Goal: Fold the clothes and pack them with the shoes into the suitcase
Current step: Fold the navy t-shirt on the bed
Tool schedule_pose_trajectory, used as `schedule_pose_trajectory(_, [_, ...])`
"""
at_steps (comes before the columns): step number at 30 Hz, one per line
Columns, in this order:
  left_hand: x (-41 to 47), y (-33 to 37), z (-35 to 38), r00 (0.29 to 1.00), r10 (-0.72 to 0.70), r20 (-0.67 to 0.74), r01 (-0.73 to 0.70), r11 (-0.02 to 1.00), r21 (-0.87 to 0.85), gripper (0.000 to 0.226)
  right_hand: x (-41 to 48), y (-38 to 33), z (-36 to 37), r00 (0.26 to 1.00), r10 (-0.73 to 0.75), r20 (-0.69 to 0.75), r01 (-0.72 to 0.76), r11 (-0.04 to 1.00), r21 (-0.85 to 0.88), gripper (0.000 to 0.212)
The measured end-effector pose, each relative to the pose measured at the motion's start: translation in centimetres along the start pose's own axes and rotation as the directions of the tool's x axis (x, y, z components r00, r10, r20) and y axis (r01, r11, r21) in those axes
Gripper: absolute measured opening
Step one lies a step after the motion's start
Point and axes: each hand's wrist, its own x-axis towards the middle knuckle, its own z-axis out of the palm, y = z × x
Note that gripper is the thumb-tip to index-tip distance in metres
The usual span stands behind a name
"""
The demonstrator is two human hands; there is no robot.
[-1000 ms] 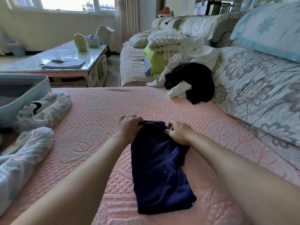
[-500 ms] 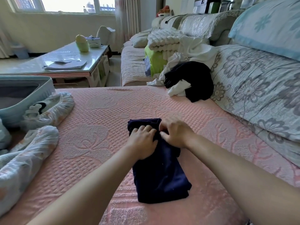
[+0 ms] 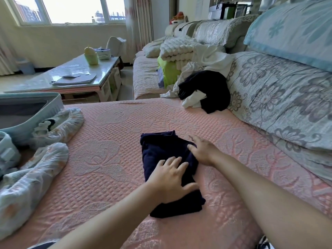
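Observation:
A folded navy garment lies on the pink sofa cover in front of me. My left hand presses flat on its near half with fingers spread. My right hand rests flat on its right edge, fingers straight. At the left stands an open light-blue suitcase. Two shoes in patterned plastic covers lie beside it, one against its rim and one nearer me. A pile of black and white clothes sits at the back against the floral cushion.
Floral cushions line the right side. A folded white blanket and a green item lie farther along the sofa. A glass-topped coffee table with papers and containers stands at the left beyond the suitcase.
Both hands let go of the garment's far edge after folding it toward me. They now lie flat on the shorter, thicker bundle, the left hand drawn nearer.

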Motion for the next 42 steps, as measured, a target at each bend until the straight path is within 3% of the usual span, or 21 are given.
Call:
schedule_pose_trajectory(3, [2.1, 0.5, -1.7, 0.974, 0.047, -0.221, -0.050, 0.999, -0.006, 0.048, 1.1, 1.0, -0.7, 0.999, 0.044, -0.024, -0.044, 0.999, -0.018, 0.045])
schedule_pose_trajectory(5, [3.7, 1.8, -2.4, 0.967, 0.100, -0.235, -0.108, 0.994, -0.020, 0.035, 1.9, 1.4, -0.9, 0.999, 0.023, -0.027, -0.024, 0.997, -0.070, 0.040])
schedule_pose_trajectory(10, [6.5, 4.6, -0.7, 0.996, 0.028, -0.084, -0.017, 0.992, 0.127, 0.041, 3.4, 1.6, -1.4, 0.999, 0.030, 0.045, -0.024, 0.990, -0.138, 0.034])
schedule_pose_trajectory(13, [6.9, 4.1, -0.5, 0.992, -0.022, -0.125, 0.040, 0.989, 0.140, 0.039, 3.7, 1.5, -1.7, 0.999, 0.017, 0.044, -0.014, 0.998, -0.054, 0.012])
schedule_pose_trajectory(15, [6.7, 3.5, -0.8, 0.985, -0.039, -0.170, 0.060, 0.991, 0.120, 0.032, 3.6, 1.3, -2.2, 0.999, 0.021, 0.050, -0.023, 0.998, 0.051, 0.007])
schedule_pose_trajectory(19, [5.5, 1.8, -1.9, 0.954, -0.103, -0.282, 0.077, 0.992, -0.102, 0.020, 3.4, 0.1, -3.1, 0.996, 0.087, 0.037, -0.094, 0.960, 0.263, 0.016])
schedule_pose_trajectory(22, [4.0, 0.0, -3.3, 0.824, -0.412, -0.390, 0.165, 0.832, -0.530, 0.013, 3.5, -1.9, -3.5, 0.987, 0.149, 0.063, -0.162, 0.932, 0.325, 0.018])
schedule_pose_trajectory(24, [2.9, -1.7, -4.0, 0.778, -0.582, -0.238, 0.284, 0.664, -0.692, 0.014, 3.5, -3.7, -3.8, 0.976, 0.199, 0.088, -0.217, 0.863, 0.456, 0.016])
schedule_pose_trajectory(25, [2.4, -2.7, -4.2, 0.790, -0.597, -0.139, 0.358, 0.632, -0.687, 0.017, 3.3, -4.8, -3.9, 0.970, 0.201, 0.135, -0.242, 0.801, 0.548, 0.015])
schedule_pose_trajectory(28, [0.7, -5.2, -4.7, 0.845, -0.525, 0.099, 0.511, 0.741, -0.435, 0.026, 2.0, -8.1, -4.2, 0.955, 0.032, 0.294, -0.261, 0.560, 0.786, 0.012])
schedule_pose_trajectory(30, [-0.1, -5.9, -4.9, 0.837, -0.543, 0.073, 0.533, 0.777, -0.335, 0.023, 1.9, -8.9, -3.4, 0.980, -0.007, 0.197, -0.168, 0.486, 0.858, 0.017])
schedule_pose_trajectory(31, [-0.3, -6.1, -5.1, 0.828, -0.560, -0.015, 0.526, 0.787, -0.323, 0.020, 1.8, -9.0, -3.0, 0.994, 0.030, 0.102, -0.102, 0.535, 0.838, 0.020])
schedule_pose_trajectory(33, [-0.4, -5.9, -5.1, 0.815, -0.514, -0.269, 0.407, 0.837, -0.365, 0.012, 2.1, -8.2, -2.3, 0.989, 0.080, -0.123, 0.017, 0.769, 0.639, 0.023])
schedule_pose_trajectory(35, [0.1, -5.5, -4.6, 0.850, -0.275, -0.449, 0.095, 0.919, -0.384, 0.015, 1.9, -7.0, -2.6, 0.981, 0.033, -0.192, 0.033, 0.942, 0.333, 0.023])
schedule_pose_trajectory(37, [1.1, -5.6, -3.2, 0.907, -0.035, -0.419, -0.114, 0.939, -0.324, 0.026, 1.1, -5.6, -2.9, 0.998, 0.024, -0.050, -0.016, 0.989, 0.150, 0.019])
schedule_pose_trajectory(38, [1.4, -5.7, -2.7, 0.938, 0.003, -0.348, -0.123, 0.938, -0.325, 0.030, 0.8, -5.1, -3.0, 0.998, 0.040, 0.040, -0.044, 0.993, 0.111, 0.017])
schedule_pose_trajectory(40, [1.7, -5.6, -2.0, 0.971, -0.045, -0.235, -0.035, 0.945, -0.325, 0.032, 0.1, -4.4, -2.9, 0.986, 0.068, 0.155, -0.084, 0.992, 0.099, 0.014])
schedule_pose_trajectory(42, [1.9, -4.9, -1.9, 0.971, -0.145, -0.192, 0.088, 0.957, -0.277, 0.037, -0.1, -4.2, -2.8, 0.989, 0.072, 0.129, -0.088, 0.988, 0.125, 0.015])
